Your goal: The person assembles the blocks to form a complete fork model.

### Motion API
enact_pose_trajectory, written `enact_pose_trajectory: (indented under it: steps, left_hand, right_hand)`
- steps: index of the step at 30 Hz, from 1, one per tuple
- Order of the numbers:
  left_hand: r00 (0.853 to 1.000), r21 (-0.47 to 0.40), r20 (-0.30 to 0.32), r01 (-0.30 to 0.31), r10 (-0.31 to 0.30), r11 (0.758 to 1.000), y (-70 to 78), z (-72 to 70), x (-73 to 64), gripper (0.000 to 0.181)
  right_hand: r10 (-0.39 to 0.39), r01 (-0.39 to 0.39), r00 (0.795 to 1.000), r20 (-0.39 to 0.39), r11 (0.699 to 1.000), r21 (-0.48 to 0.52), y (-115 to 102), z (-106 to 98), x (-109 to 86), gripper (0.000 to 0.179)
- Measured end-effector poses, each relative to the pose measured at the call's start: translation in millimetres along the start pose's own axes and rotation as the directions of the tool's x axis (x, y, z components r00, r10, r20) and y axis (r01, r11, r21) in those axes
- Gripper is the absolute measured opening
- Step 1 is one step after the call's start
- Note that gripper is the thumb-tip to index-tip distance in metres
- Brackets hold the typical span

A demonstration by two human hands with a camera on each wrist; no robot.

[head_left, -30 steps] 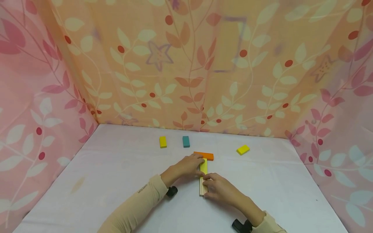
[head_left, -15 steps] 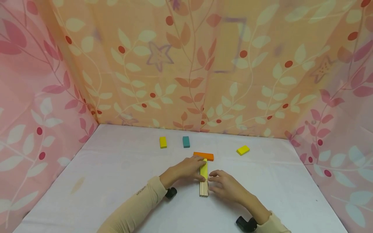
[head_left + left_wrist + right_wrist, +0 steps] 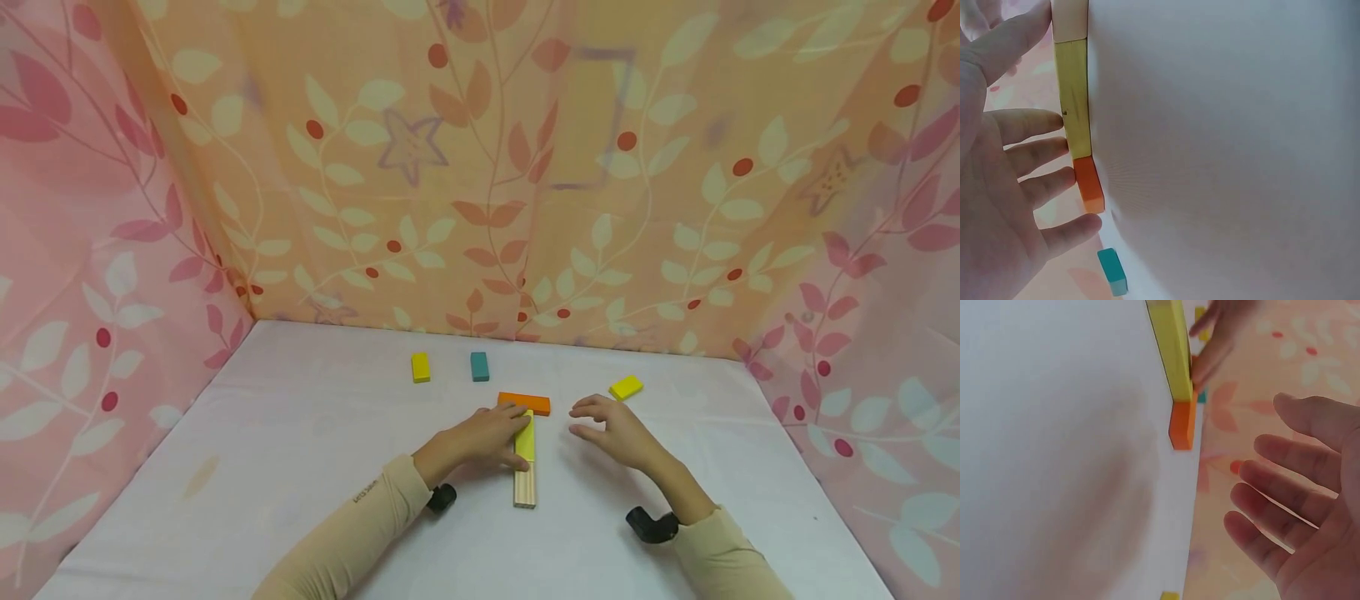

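Note:
My left hand (image 3: 480,437) rests on a row of wooden blocks, its fingers fairly straight. Its fingertips touch the top of a long yellow block (image 3: 528,437), and the thumb lies at the joint with a plain wood block (image 3: 524,493). These two lie end to end; across their far end is an orange block (image 3: 531,405), forming a T. In the left wrist view, the fingers reach the sides of the yellow block (image 3: 1074,94) and the orange block (image 3: 1089,187). My right hand (image 3: 618,433) hovers right of the row, fingers spread and holding nothing, near a short yellow block (image 3: 626,387).
Toward the back of the white-covered table (image 3: 300,433) lie a teal block (image 3: 480,367) and another short yellow block (image 3: 421,367). Floral cloth (image 3: 487,167) hangs behind the table and along both sides. Each wrist carries a black camera.
My right hand has let go of the plain wood block and moved right and away from me, toward the short yellow block. The left hand stays on the row, its thumb slightly nearer me.

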State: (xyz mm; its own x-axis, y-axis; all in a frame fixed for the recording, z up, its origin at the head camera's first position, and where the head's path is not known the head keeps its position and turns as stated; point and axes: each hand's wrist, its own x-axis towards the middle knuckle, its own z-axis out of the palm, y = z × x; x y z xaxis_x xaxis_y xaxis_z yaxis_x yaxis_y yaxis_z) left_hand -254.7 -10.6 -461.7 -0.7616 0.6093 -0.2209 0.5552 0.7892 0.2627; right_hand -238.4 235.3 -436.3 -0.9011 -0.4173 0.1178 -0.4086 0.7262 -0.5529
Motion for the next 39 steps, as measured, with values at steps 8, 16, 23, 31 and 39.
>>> enact_pose_trajectory:
  steps: [8, 16, 23, 31, 39]
  left_hand:
    - [1.000, -0.014, 0.007, 0.004, -0.004, 1.000, -0.9, 0.4, -0.9, 0.083]
    - [1.000, -0.036, -0.009, -0.006, 0.006, 0.999, -3.2, -0.1, -1.3, 0.083]
    - [1.000, -0.044, -0.009, -0.003, 0.003, 0.999, -3.1, -0.9, -1.5, 0.084]
    - [1.000, -0.056, -0.007, 0.004, -0.005, 0.998, -1.8, 0.3, -1.4, 0.082]
    - [1.000, -0.068, -0.005, 0.009, -0.010, 0.998, 0.5, -1.8, -3.3, 0.082]
  right_hand:
    - [0.007, -0.011, 0.994, -0.109, 0.999, -0.036, 26.8, -25.7, 18.4, 0.027]
    - [0.054, -0.069, 0.984, -0.170, 0.995, -0.078, 50.8, -45.3, 32.6, 0.033]
    - [0.129, -0.148, 0.978, -0.167, 0.983, -0.110, 71.9, -53.2, 36.7, 0.037]
    - [0.199, -0.219, 0.969, -0.147, 0.967, -0.132, 86.5, -50.4, 37.7, 0.041]
    - [0.271, -0.287, 0.956, -0.113, 0.944, -0.163, 97.1, -47.7, 38.9, 0.045]
